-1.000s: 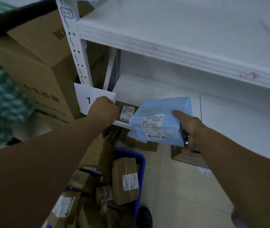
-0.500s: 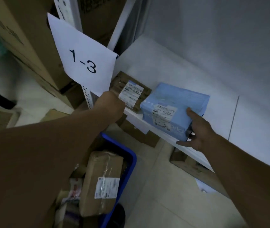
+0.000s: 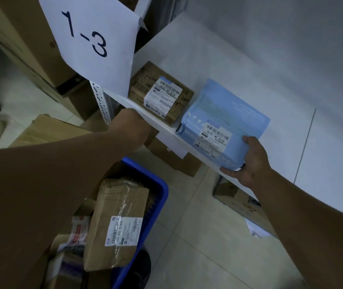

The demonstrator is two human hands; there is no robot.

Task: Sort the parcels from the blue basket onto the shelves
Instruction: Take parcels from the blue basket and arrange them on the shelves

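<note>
My right hand [image 3: 249, 161] grips the near right corner of the blue parcel [image 3: 229, 113], thumb on top and fingers along its front edge. The blue parcel lies flat on the white shelf [image 3: 218, 59], its near end at the shelf's front lip, white label with barcodes facing up.

My left hand [image 3: 133, 126] is at the front edge of the shelf, just below the brown parcel [image 3: 160, 90]. Its fingers are tucked out of sight behind the knuckles and the lip, so I cannot tell whether they hold anything or only rest there.

The brown parcel sits flat on the shelf, just to the left of the blue one and apart from it, label up. Above my left hand a paper sign [image 3: 95, 38] marked "1-3" hangs from the shelf post and covers the brown parcel's far left corner.

Below, on the tiled floor [image 3: 197, 236], stands the blue basket [image 3: 160, 195]. A taped brown parcel [image 3: 118, 222] lies on top of the others inside. Big cardboard boxes [image 3: 30, 38] stand to the left of the post.
</note>
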